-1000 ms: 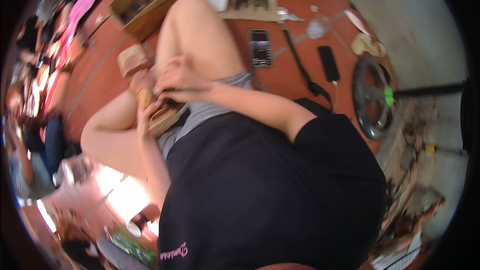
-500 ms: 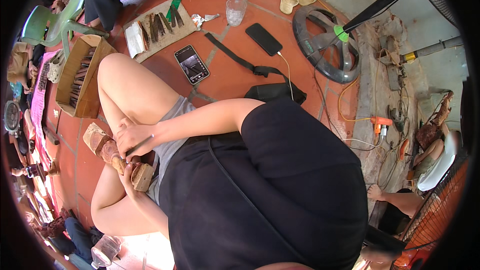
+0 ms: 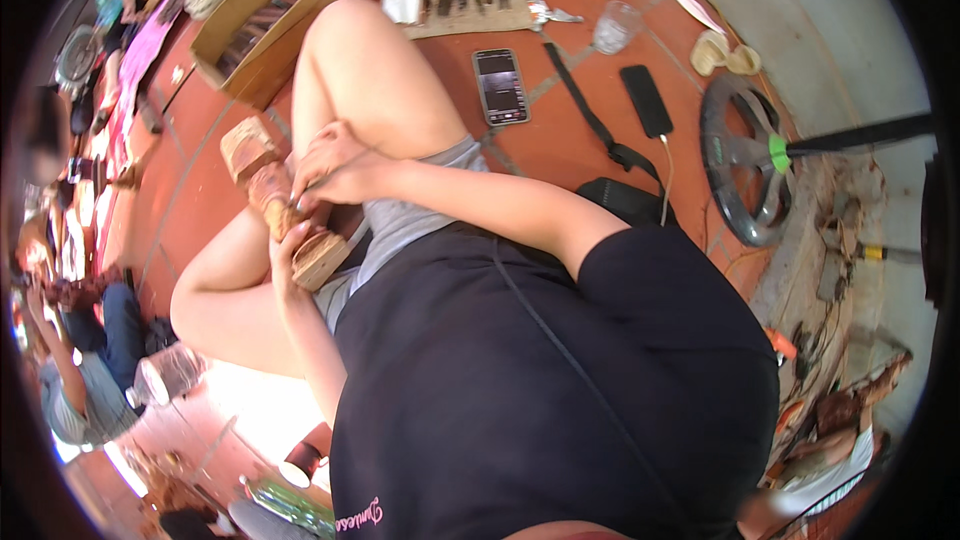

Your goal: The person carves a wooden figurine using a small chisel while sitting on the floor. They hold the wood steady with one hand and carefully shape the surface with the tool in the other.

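Observation:
A carved wooden piece (image 3: 270, 192), reddish brown with pale blocky ends, lies across my lap between my bent legs. My left hand (image 3: 290, 243) is wrapped round it near its lower block. Above that, my right hand (image 3: 338, 166) is closed on a slim dark carving tool (image 3: 312, 186). The tool's tip is at the middle of the carving, close to my left fingers. My right fingers partly cover both tool and wood.
An open cardboard box (image 3: 228, 60) of dark tools stands beyond my knee. More tools lie on a board (image 3: 480, 22). Phones (image 3: 499, 86), a strapped black bag (image 3: 630, 202), a clear cup (image 3: 616, 28) and a fan base (image 3: 722, 155) are rightward. A person (image 3: 85, 380) sits at left.
The whole view has turned and shifted, so the carving and my hands appear further right. Both hands keep their grip; the tool still meets the wood's middle.

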Demonstrator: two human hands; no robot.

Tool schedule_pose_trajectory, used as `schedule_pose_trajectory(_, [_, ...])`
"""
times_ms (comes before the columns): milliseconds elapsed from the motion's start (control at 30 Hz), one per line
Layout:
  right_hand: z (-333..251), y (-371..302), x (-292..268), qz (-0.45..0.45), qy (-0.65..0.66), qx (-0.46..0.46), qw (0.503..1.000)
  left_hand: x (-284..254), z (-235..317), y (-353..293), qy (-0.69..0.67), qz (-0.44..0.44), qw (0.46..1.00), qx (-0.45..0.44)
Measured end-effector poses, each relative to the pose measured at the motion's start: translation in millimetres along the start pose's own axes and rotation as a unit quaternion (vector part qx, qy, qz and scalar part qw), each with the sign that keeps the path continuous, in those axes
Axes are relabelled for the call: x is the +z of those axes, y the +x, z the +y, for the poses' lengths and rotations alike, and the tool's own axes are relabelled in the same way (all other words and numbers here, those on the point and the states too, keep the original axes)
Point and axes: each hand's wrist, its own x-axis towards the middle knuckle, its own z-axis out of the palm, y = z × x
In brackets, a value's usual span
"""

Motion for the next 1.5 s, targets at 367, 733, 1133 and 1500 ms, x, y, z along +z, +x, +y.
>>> schedule_pose_trajectory(367, [0.9, 2.3, 7.3, 0.002, -0.03, -0.042, 0.999, 1.1, 5.2, -0.1, -0.018, -0.01, 1.0, 0.024])
schedule_pose_trajectory(733, [11.4, 3.8, 11.7, -0.024, 0.02, 0.018, 0.999, -4.9, 8.1, -2.3, -0.051, -0.036, 0.998, 0.028])
schedule_pose_trajectory(1133, [11.0, 5.5, 8.5, -0.036, 0.004, 0.018, 0.999, -0.4, 7.6, -3.2, -0.041, -0.031, 0.998, 0.036])
schedule_pose_trajectory(1500, [-7.1, 4.3, 5.9, 0.009, -0.094, -0.032, 0.995, 2.2, 10.2, -8.0, -0.13, -0.097, 0.986, 0.032])
